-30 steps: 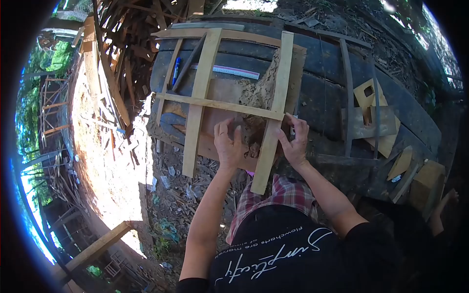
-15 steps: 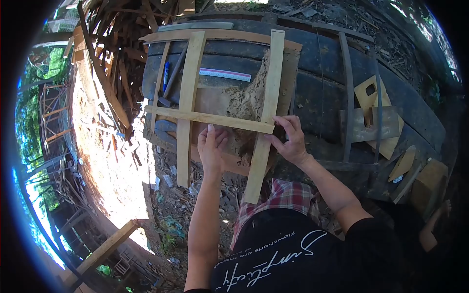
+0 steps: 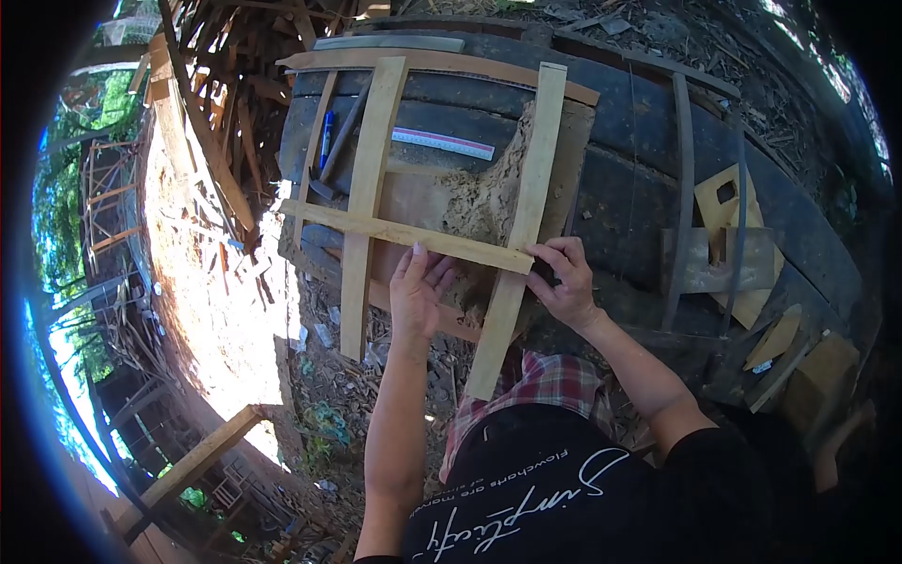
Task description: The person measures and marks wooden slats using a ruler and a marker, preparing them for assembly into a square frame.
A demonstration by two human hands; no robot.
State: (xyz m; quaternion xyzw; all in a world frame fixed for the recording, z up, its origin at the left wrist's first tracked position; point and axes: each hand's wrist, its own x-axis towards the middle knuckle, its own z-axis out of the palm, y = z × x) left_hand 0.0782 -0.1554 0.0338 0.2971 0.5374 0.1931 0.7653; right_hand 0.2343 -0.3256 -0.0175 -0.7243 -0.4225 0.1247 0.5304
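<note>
A narrow wooden slat (image 3: 442, 241) lies crosswise over two longer wooden strips, the left strip (image 3: 374, 150) and the right strip (image 3: 536, 169). My right hand (image 3: 567, 282) pinches the slat's right end between thumb and fingers, where it crosses the right strip. Below the slat's middle is my left hand (image 3: 418, 296), palm partly up, its thumb tip at the slat's lower edge. Its fingers are loosely bent and apart from the thumb, gripping nothing visible. A white ruler (image 3: 443, 144) lies between the strips, beyond the slat.
A hammer (image 3: 346, 141) and a blue marker (image 3: 326, 139) lie left of the left strip on the dark worktable (image 3: 615, 188). Cut wood pieces (image 3: 733, 244) lie at right. Scrap wood (image 3: 272, 94) is piled at far left. Another person's hand (image 3: 846, 437) shows at lower right.
The view has shifted slightly, moving the worktable rightward in the picture. The slat's right end sits slightly lower in view, and my left thumb remains near its lower edge. My right hand stays at that end.
</note>
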